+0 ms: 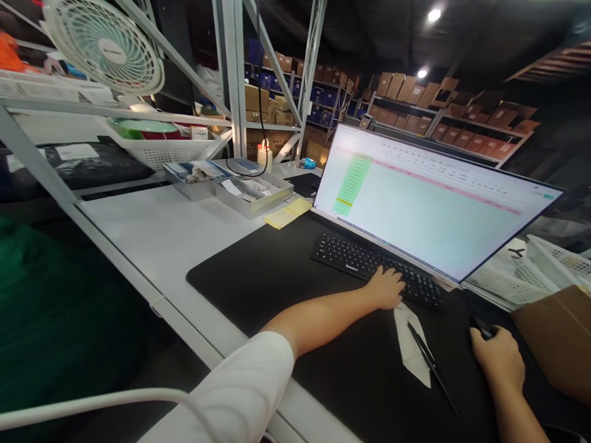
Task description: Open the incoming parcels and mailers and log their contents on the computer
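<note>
My left hand (386, 288) rests on the black keyboard (344, 252), fingers stretched out and a little apart over its keys. Over a black computer mouse (484, 328) my right hand (501, 357) is curled, hiding most of it. Behind the keyboard a large monitor (429, 203) shows a spreadsheet with a green column and a pink header row. A crumpled whitish strip (410, 347), paper or cloth, lies on the black desk mat (258, 277) between my hands. Across it lies a slim black pen (431, 366).
Metal trays (252, 206) with small items stand at the back left, a yellow notepad (289, 213) beside them. A brown cardboard box (556, 338) and white baskets (530, 271) flank the right side. Upper left, a fan (111, 52) hangs near the metal frame (235, 80).
</note>
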Available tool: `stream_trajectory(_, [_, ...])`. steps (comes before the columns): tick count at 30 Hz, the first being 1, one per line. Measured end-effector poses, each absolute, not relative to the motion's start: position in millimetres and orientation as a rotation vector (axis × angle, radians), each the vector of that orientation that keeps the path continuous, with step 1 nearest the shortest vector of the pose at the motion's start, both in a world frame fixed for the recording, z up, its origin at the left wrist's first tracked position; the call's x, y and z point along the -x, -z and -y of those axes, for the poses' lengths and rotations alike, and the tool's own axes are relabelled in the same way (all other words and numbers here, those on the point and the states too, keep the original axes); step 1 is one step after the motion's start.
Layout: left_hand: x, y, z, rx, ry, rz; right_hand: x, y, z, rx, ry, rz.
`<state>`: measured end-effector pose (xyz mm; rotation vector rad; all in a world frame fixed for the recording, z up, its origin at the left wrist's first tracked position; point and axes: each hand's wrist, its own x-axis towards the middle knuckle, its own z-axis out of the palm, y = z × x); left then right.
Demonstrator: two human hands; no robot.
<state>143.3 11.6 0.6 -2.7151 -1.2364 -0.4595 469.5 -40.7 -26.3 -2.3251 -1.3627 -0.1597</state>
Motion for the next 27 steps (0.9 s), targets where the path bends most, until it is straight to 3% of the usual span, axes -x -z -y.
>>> stream_trajectory(27, [-144.4, 6.3, -19.1, 2.718, 0.495, 1.221, -475.7, 28.8, 36.8, 2.305, 0.152, 1.404])
